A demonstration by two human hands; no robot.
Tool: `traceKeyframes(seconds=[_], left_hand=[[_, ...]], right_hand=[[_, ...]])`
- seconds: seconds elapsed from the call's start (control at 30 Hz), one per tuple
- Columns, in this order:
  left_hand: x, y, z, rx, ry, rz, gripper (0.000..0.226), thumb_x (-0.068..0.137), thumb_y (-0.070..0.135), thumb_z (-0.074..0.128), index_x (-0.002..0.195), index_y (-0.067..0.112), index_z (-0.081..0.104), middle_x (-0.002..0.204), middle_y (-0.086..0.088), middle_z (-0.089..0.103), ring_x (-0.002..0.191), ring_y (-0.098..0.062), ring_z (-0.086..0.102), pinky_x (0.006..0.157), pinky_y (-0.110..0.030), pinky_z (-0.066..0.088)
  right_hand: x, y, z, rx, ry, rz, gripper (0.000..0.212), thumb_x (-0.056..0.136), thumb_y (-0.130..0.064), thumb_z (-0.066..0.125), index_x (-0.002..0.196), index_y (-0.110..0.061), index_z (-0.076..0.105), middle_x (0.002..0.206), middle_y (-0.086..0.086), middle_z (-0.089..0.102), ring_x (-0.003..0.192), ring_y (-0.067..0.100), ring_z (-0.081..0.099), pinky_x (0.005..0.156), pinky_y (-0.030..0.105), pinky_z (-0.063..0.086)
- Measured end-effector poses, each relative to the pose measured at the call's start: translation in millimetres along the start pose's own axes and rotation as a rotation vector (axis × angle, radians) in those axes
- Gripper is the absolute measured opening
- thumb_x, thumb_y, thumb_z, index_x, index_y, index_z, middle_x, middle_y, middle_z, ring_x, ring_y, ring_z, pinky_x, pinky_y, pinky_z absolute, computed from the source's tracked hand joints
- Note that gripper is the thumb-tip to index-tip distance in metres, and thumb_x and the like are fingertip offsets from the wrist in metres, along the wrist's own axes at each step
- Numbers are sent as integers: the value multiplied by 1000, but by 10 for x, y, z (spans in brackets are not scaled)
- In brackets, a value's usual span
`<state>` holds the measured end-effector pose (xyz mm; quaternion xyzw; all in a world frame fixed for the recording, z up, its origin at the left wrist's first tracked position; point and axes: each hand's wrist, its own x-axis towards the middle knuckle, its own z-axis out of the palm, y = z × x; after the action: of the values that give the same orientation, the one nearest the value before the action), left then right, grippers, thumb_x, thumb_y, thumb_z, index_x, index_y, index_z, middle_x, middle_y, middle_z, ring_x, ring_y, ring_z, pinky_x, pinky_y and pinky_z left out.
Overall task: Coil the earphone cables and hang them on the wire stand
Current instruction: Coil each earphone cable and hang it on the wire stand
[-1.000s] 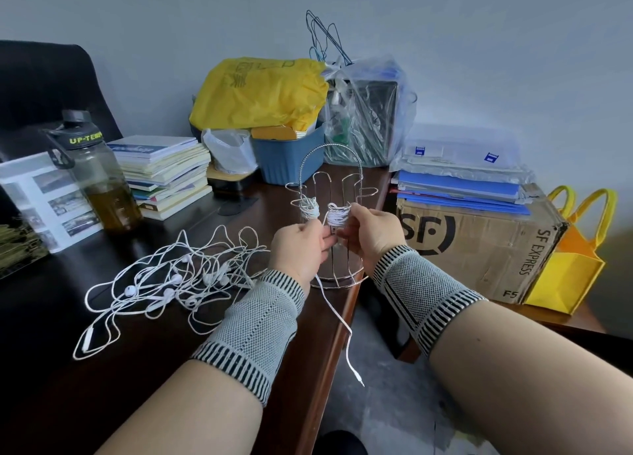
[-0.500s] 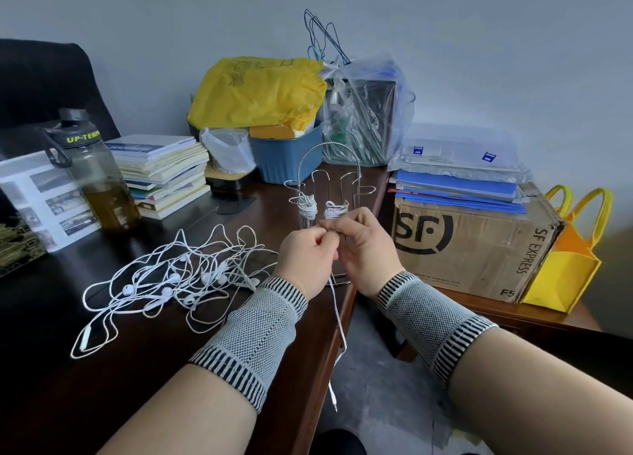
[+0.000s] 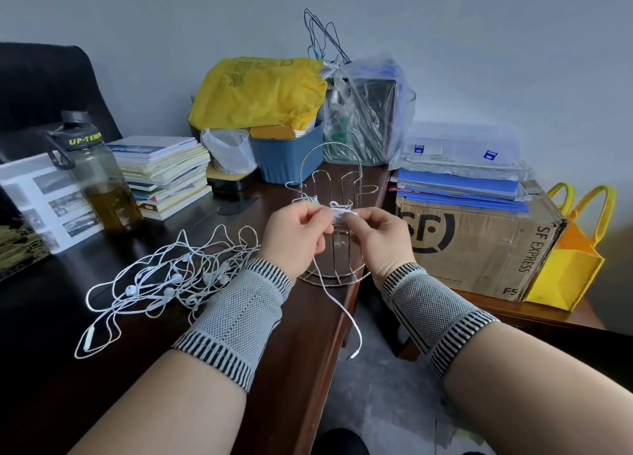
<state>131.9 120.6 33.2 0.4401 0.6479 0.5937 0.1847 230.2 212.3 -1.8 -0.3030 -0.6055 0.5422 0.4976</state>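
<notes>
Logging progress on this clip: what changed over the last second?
Both hands, left hand and right hand, moved apart slightly, still pinching the earphone cable; its hanging tail is shorter. The wire stand, its hung coil and the tangled pile stayed put.

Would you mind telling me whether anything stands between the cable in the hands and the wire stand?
Nothing visible does. The left hand and right hand hold the cable right in front of the wire stand; its loose end hangs off the desk edge.
</notes>
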Motion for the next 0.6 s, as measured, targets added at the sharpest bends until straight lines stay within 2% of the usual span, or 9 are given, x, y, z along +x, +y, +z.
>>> traceKeyframes(seconds=[0.07,0.17,0.23,0.33,0.43,0.53,0.6], left_hand=[[77,64,61,53,82,20,19,91,20,64,73,15,68,56,7,63,46,-9,49,54,-29,47],[199,147,137,221,189,51,29,88,31,64,61,20,67,60,4,69,55,-11,61,64,-32,56],[258,160,151,381,216,23,38,89,34,60,53,21,64,61,4,70,64,-16,67,69,-35,58],[276,102,156,509,200,-14,47,90,35,52,46,18,61,61,1,70,66,-20,69,68,-37,59],[255,-1,153,569,176,-23,47,91,37,47,55,13,64,63,-2,70,67,-24,69,69,-39,59],[226,-86,155,547,164,-60,45,92,37,45,60,11,66,66,-4,71,69,-24,70,70,-39,59],[207,-83,186,333,171,-147,42,95,31,47,62,14,67,67,-4,72,69,-21,72,73,-36,60]], right_hand=[[43,17,5,36,-1,61,21,82,-19,71,61,-22,73,72,4,71,72,16,65,75,38,54],[64,-9,-10,136,-12,142,31,87,-15,65,57,-16,70,68,3,69,65,13,63,63,28,51],[86,-37,-15,196,-15,206,29,91,-16,62,62,-14,66,65,3,67,60,12,62,55,24,49],[154,-74,7,160,2,269,29,91,-22,61,63,-14,62,62,2,65,63,18,62,62,29,50],[239,-106,41,57,26,301,29,87,-26,60,60,-17,61,60,1,64,70,23,61,68,35,47],[297,-145,77,-9,31,339,26,86,-26,59,62,-16,62,64,2,66,71,25,63,68,37,50],[328,-168,84,-30,34,364,26,85,-26,59,62,-14,61,69,6,67,72,27,65,68,37,51]])
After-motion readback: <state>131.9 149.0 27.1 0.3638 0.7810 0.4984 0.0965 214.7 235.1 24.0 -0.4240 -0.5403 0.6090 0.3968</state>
